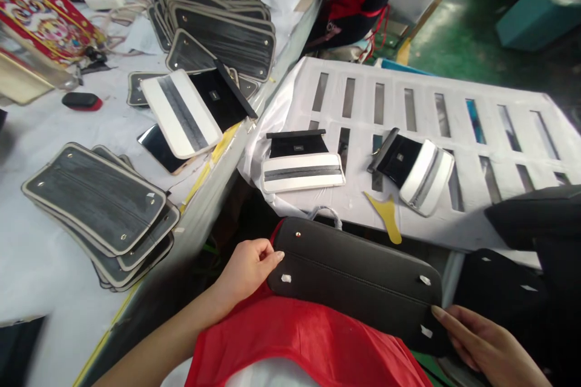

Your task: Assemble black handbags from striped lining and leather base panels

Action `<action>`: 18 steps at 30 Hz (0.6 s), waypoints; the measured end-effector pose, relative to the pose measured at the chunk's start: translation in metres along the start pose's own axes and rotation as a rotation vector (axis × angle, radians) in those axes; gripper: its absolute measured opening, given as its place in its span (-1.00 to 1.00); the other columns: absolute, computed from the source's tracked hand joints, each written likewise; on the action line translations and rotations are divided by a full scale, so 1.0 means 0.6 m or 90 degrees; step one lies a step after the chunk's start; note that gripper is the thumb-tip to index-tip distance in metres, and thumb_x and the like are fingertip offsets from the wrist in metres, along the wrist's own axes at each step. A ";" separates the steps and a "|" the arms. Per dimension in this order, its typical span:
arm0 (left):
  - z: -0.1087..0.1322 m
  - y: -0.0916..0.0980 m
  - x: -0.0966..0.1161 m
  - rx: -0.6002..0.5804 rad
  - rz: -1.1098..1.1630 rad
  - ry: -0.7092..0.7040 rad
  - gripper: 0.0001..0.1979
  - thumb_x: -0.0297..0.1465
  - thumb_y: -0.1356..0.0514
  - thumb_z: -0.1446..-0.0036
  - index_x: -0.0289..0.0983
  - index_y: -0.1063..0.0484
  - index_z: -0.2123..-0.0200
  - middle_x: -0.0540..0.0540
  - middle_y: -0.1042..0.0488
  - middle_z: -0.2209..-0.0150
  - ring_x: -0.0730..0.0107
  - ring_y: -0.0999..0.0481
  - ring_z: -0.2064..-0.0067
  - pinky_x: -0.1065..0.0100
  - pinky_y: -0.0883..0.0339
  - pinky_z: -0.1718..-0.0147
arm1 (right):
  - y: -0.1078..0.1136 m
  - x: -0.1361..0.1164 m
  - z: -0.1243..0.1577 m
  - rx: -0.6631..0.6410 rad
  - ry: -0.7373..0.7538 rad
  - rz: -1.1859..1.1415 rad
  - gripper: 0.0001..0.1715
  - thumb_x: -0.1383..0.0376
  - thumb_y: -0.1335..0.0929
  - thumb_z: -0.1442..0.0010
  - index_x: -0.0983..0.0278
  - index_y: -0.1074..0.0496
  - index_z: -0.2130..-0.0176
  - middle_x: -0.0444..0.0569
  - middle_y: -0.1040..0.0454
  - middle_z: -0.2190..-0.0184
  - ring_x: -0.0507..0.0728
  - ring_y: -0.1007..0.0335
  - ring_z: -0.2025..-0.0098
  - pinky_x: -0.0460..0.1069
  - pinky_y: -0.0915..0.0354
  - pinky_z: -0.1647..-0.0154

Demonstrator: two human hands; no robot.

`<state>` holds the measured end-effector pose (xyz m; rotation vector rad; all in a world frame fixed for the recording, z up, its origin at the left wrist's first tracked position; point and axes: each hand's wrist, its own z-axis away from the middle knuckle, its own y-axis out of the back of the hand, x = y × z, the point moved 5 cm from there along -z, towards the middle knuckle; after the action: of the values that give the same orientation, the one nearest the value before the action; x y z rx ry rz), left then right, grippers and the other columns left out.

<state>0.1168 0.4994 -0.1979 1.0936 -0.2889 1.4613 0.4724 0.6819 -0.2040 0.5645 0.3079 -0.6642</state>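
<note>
We seem to be at a holding and checking step: the black bag [358, 272] lies in front of the red apron [290, 329], its base panel turned up to us, at the near edge of the slotted white table [393, 115]. Of the 4 corner spots on that panel, 1 shows a bare metal stud [298, 234] and 3 carry white scraps [425, 280]. As we judge it, the next move calls for a steady hold on both ends and a light touch around the scraps, so the smooth panel does not slip. Our left hand [247, 269] has its fingers curled in and its thumb pressed on the left end, between the stud and the nearest scrap; what the fingertips below grip, we cannot tell. Our right hand [483, 338] pinches the lower right corner, thumb on the face, the other fingers bent and partly hidden behind the edge. Past the bag's far side, a wrapped handle [327, 211] arches up, touched by neither of our 2 hands.
</note>
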 end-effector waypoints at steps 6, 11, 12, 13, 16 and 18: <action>-0.003 0.000 0.005 0.003 -0.027 -0.002 -0.63 -0.15 -0.10 -0.10 -0.27 -0.25 0.61 0.05 -0.28 0.63 0.49 -0.23 0.54 0.44 -0.04 0.54 | 0.010 0.016 -0.016 -0.008 -0.008 0.035 -0.39 -0.22 -0.35 0.14 0.26 -0.28 0.62 -0.19 -0.06 0.74 -0.06 0.11 0.68 -0.08 0.13 0.64; -0.006 -0.002 0.004 -0.003 -0.094 -0.003 -0.61 -0.12 -0.07 -0.13 -0.26 -0.23 0.61 0.06 -0.25 0.64 0.48 -0.22 0.55 0.43 -0.02 0.55 | 0.007 0.011 -0.022 0.000 0.030 0.046 -0.40 -0.21 -0.32 0.10 0.25 -0.22 0.62 -0.21 -0.04 0.75 -0.07 0.14 0.70 -0.08 0.19 0.64; -0.005 -0.002 0.004 -0.010 -0.117 -0.007 -0.60 -0.10 -0.05 -0.13 -0.26 -0.22 0.60 0.06 -0.24 0.64 0.48 -0.22 0.55 0.42 -0.02 0.54 | 0.006 0.005 -0.018 0.011 0.036 0.049 -0.41 -0.20 -0.33 0.11 0.24 -0.20 0.63 -0.22 -0.03 0.77 -0.07 0.14 0.70 -0.08 0.20 0.64; -0.004 -0.003 0.003 -0.019 -0.146 -0.013 -0.59 -0.09 -0.04 -0.14 -0.25 -0.21 0.60 0.06 -0.24 0.64 0.47 -0.23 0.55 0.42 -0.03 0.53 | 0.005 -0.001 -0.012 0.023 0.045 0.052 -0.42 -0.19 -0.34 0.13 0.24 -0.18 0.64 -0.23 -0.03 0.78 -0.07 0.14 0.71 -0.09 0.19 0.65; -0.007 -0.001 0.000 -0.045 -0.236 -0.026 -0.56 -0.01 -0.02 -0.12 -0.24 -0.18 0.59 0.07 -0.24 0.63 0.43 -0.27 0.53 0.39 -0.10 0.50 | 0.003 -0.017 0.004 0.049 0.080 0.032 -0.47 -0.12 -0.33 0.11 0.24 -0.14 0.62 -0.24 -0.06 0.78 -0.07 0.09 0.72 -0.11 0.16 0.68; -0.019 0.002 -0.007 -0.064 -0.267 -0.015 -0.56 0.04 -0.04 -0.07 -0.22 -0.18 0.53 0.07 -0.27 0.60 0.38 -0.33 0.50 0.36 -0.18 0.47 | 0.006 -0.019 0.006 0.061 0.108 0.023 -0.54 -0.05 -0.32 0.05 0.25 -0.16 0.59 -0.25 -0.09 0.76 -0.08 0.06 0.71 -0.13 0.15 0.69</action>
<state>0.1099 0.5046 -0.2062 1.0185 -0.1356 1.0513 0.4665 0.6874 -0.1945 0.7181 0.4249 -0.6000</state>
